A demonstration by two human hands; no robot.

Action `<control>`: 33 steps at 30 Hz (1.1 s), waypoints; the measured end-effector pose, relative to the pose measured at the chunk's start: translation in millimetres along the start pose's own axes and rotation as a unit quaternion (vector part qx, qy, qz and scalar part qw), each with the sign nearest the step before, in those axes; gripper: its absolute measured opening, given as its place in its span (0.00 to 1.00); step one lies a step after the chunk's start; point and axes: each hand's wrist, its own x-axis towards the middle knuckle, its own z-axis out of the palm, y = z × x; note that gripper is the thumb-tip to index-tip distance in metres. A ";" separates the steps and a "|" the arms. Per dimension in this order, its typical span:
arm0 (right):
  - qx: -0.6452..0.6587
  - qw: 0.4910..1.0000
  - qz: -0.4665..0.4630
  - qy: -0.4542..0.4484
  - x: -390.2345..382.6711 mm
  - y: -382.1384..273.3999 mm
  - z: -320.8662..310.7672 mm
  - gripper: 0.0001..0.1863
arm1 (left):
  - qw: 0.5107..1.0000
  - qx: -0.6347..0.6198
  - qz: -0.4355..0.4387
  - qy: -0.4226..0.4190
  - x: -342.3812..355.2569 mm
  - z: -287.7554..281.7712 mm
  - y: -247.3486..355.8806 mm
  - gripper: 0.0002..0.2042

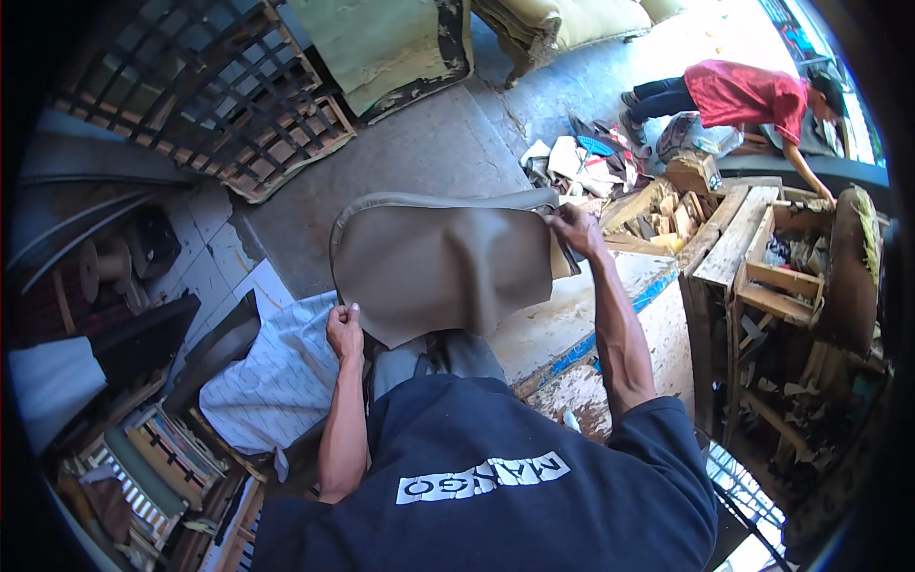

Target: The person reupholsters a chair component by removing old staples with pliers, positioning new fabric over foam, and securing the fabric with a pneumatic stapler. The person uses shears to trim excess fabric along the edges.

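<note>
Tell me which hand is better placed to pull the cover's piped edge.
Probably the right hand: it grips the tan cover at its piped far corner. The left hand pinches the plain near edge.

Bare concrete floor (448,143) lies open beyond the tan cover (438,267). Right of the cover, wooden crates (753,257) crowd in; left, a white cloth (276,372) and clutter.

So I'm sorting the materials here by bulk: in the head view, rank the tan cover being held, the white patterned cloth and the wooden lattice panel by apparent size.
1. Wooden lattice panel, largest, though partly cut off.
2. Tan cover held by both hands.
3. White patterned cloth.
The cover and cloth look close; the cover is nearer the camera, so their order is unsure.
</note>
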 end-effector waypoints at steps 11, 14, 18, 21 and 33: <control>0.196 0.951 0.108 0.213 -61.0 -17.5 72.1 0.19 | 0.994 -0.051 -0.040 -0.088 12.2 -14.9 0.6 0.07; 0.167 0.947 0.096 0.256 -44.9 -14.7 54.4 0.17 | 0.988 -0.082 -0.053 -0.118 12.8 -19.6 2.2 0.06; 0.112 0.953 0.083 0.269 -35.4 -8.2 56.4 0.16 | 0.991 -0.050 -0.047 -0.118 11.2 -22.0 4.1 0.06; 0.122 0.950 0.034 0.286 -30.7 -12.5 57.1 0.17 | 0.986 -0.083 -0.063 -0.131 13.6 -28.3 7.0 0.06; 0.112 0.949 0.048 0.292 -25.8 -27.0 64.9 0.14 | 0.997 0.061 0.029 -0.040 23.3 -41.1 19.4 0.07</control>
